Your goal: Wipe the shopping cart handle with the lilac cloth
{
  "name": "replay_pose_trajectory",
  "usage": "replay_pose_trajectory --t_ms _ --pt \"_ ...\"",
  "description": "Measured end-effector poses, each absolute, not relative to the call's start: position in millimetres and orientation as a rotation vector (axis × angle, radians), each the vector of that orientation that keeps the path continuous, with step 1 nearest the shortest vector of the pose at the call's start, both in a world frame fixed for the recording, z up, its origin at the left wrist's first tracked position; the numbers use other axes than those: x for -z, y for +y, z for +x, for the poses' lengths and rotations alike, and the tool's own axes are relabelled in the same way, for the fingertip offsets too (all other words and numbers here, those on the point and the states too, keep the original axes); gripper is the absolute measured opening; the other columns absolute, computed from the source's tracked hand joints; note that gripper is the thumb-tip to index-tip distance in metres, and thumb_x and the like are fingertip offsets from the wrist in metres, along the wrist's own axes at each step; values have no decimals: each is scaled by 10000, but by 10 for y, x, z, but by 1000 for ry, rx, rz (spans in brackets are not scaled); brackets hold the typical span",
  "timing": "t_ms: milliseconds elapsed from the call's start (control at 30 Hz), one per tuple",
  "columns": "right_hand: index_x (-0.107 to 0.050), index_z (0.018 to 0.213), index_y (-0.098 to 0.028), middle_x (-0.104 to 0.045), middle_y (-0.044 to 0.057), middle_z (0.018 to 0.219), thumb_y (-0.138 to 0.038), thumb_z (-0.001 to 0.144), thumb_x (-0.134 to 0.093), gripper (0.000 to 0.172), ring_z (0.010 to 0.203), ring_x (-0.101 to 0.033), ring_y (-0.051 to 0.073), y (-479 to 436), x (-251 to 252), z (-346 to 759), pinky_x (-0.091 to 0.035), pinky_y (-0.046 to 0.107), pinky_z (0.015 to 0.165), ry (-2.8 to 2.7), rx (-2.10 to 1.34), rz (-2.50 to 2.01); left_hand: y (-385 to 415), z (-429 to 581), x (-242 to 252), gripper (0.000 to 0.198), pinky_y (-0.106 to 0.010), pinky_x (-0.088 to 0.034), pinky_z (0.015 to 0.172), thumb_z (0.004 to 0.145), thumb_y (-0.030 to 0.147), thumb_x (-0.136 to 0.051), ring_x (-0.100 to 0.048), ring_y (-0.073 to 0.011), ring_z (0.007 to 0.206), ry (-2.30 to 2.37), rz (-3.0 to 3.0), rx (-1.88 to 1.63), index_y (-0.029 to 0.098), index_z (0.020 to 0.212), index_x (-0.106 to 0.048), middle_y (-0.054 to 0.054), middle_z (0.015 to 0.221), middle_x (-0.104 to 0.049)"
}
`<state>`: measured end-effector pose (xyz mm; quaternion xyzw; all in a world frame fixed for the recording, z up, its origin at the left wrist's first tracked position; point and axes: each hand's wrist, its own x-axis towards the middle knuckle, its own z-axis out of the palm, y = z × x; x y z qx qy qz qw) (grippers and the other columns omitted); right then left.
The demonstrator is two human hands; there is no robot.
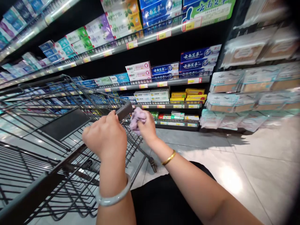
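Observation:
My left hand (105,136), with a pale bangle on its wrist, is wrapped round the dark handle (124,111) of a metal shopping cart (70,175). A crumpled light purple cloth (137,120) is bunched in my right hand (148,126), beside the handle's far end. A gold bangle circles the right wrist. The fingertips of my right hand are partly hidden by the cloth. The cart stands to the left, its wire basket showing no goods.
Shelves (164,82) of boxed toothpaste run across the front and off to the left. Packets hang on a rack (253,78) at the right. A cart wheel (153,165) rests on the tiled floor (236,168).

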<state>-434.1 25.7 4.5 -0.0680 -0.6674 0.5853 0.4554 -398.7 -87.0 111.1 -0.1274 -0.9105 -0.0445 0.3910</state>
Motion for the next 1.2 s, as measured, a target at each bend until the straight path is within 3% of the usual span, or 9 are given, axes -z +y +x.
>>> replay_pose_trajectory --t_ms 100,267,433,633,833,1033,1200 --pt "-601 1079 -238 -682 23 1077 -66 747 -554 377 1018 -617 190 246 -20 -4352 -521 363 968 -1590 -1553 -292 -858 -3998 -1090 444 -416 -355 831 1022 315 -352 -662 -278 896 -2295 -346 142 197 1266 -703 -109 955 -753" --pt "-636 1116 -262 -661 46 1165 -77 734 -619 425 1127 -599 222 203 -74 -4271 -500 364 1008 -1735 -1275 176 -849 -4055 -1045 478 -438 -344 875 1027 314 -326 -646 -293 949 -2293 -384 145 176 1321 -677 -131 992 -745" --pt "-614 1114 -226 -668 53 1111 -73 746 -570 401 1053 -601 212 292 67 -4347 -499 379 983 -1682 -1440 -336 -800 -4101 -985 522 -484 -332 957 1029 332 -310 -606 -319 1031 -2267 -440 147 129 1408 -607 -159 1054 -723" --pt "-635 1138 -252 -675 51 1167 -119 782 -631 379 1113 -602 215 244 -26 -4324 -504 344 989 -1757 -1271 100 -724 -4142 -951 556 -517 -328 1029 1027 275 -275 -551 -342 1145 -2314 -505 177 100 1499 -511 -199 1197 -684" --pt "-636 1095 -207 -688 74 1118 -71 766 -551 366 1064 -625 222 369 209 -4481 -509 380 973 -1731 -1474 -482 -732 -4180 -885 587 -547 -328 1053 1014 229 -253 -508 -361 1218 -2275 -604 170 53 1547 -426 -225 1351 -620" --pt "-629 1171 -256 -668 53 1206 -173 815 -644 366 1151 -598 209 182 11 -4373 -493 334 1011 -1802 -1294 16 -725 -4201 -891 594 -558 -321 1085 1011 236 -264 -505 -372 1260 -2290 -613 228 55 1557 -412 -226 1382 -607" --pt "-623 1078 -209 -672 85 1144 -100 774 -561 329 1095 -621 232 331 385 -4484 -486 380 1004 -1710 -1557 -489 -801 -4108 -983 590 -513 -328 1144 1012 276 -307 -503 -363 1335 -2282 -746 208 23 1527 -448 -225 1455 -575"
